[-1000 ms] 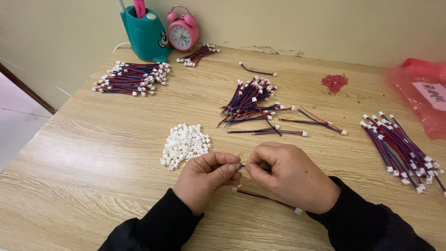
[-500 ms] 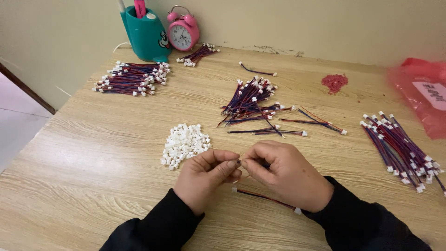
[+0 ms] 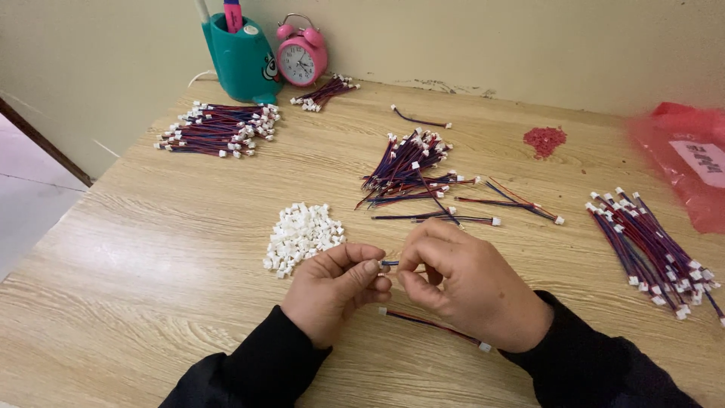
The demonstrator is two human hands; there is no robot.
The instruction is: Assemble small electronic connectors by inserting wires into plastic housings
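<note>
Two hands on one tiny job here: your left hand (image 3: 336,291) and right hand (image 3: 464,283) are both pinched on the short blue-and-red wire lead (image 3: 389,264) held between them, just above the surface (image 3: 151,302), and I can't tell whether a connector is already on its tip. Biggest risk, I'd say, is the lead slipping out of that fingertip pinch, since so little of it shows between your fingers. Your left knuckles also sit just beside the pile of white connector housings (image 3: 302,236), so a careless nudge could scatter them. A finished wire lead (image 3: 432,325) lies right under your wrists and a sleeve could drag it off the near edge. Ahead of your hands is a loose heap of wires (image 3: 411,168), a bundle (image 3: 655,251) sits off to your right, and another bundle (image 3: 219,130) lies far left. Light wood-grain surface against a plain cream wall, with a teal pen holder (image 3: 236,57), a pink alarm clock (image 3: 301,54), red bits (image 3: 544,140) and a red bag (image 3: 683,162).
</note>
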